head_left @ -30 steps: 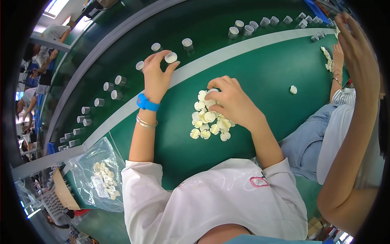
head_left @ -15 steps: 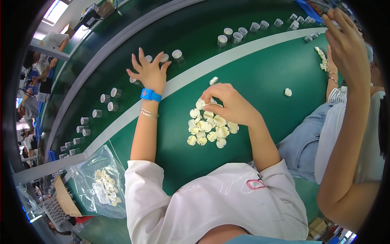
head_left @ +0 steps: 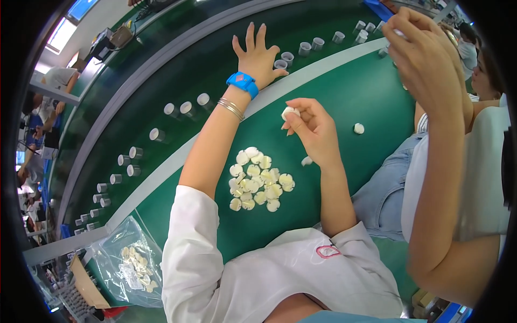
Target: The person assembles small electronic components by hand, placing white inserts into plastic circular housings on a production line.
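At the far left, at about eight o'clock, a clear plastic bag with more cream pieces inside lies on the green table. Above it, small grey cups ride in a loose line on the dark conveyor belt, running from nine o'clock up toward one o'clock. The left hand has moved since a second ago: then it held a cap over a cup, and now it is stretched farther out over the belt with the fingers spread wide and nothing in it. Two grey cups sit just at its thumb side, at about three o'clock from the palm. That looks like one cup is done and the hand has let go. A blue wristband and thin bangles sit on that wrist. In the middle of the table lies the pile of cream caps. The right hand was down on this pile a second ago; now it is lifted up and away, pinching one cream cap in its fingertips. So the next piece looks ready. That cap is at about ten o'clock from the right palm, and the pile is now at seven o'clock from it, close but not touching. One loose cap lies alone at three o'clock. On the right, another person's arm is raised.
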{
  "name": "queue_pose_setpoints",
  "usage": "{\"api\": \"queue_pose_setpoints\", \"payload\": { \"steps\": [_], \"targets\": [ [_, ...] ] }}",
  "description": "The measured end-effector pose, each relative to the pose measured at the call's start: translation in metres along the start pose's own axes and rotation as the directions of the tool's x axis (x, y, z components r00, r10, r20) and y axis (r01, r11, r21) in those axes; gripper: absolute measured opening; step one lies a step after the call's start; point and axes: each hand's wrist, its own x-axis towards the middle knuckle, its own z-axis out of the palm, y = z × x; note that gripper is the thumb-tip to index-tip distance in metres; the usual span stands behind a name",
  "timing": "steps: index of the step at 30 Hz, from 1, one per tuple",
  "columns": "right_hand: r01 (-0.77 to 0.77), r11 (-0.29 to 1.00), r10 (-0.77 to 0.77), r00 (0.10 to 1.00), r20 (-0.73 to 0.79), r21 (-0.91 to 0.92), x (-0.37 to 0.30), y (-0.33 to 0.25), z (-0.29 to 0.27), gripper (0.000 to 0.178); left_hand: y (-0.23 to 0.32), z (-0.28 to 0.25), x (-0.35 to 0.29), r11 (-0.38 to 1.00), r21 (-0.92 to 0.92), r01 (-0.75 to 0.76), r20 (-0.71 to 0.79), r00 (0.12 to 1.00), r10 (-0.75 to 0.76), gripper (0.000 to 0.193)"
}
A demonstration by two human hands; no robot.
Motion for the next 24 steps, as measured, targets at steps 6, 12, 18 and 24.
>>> {"api": "queue_pose_setpoints", "payload": {
  "steps": [6, 12, 18, 24],
  "targets": [
    [0.039, 0.999, -0.035, 0.991, -0.126, 0.03, 0.002, -0.004, -0.014, 0.018, 0.006, 0.022, 0.011, 0.997, 0.077, 0.009, 0.209, 0.978, -0.025, 0.041],
    [0.048, 0.999, -0.046, 0.995, -0.089, 0.025, 0.003, -0.001, -0.012, 0.021, 0.002, 0.005, 0.001, 0.998, 0.01, 0.055, 0.15, 0.987, -0.056, 0.039],
    [-0.013, 0.99, 0.028, 0.994, -0.101, 0.137, 0.004, 0.008, -0.006, 0.02, 0.004, -0.063, -0.048, -0.073, -0.871, 0.486, 0.49, 0.852, -0.182, 0.033],
    [-0.128, 0.983, 0.133, 0.991, -0.026, 0.134, 0.003, 0.01, 0.007, 0.021, 0.003, -0.072, -0.118, -0.832, -0.537, 0.142, 0.605, 0.751, -0.263, 0.036]
  ]
}}
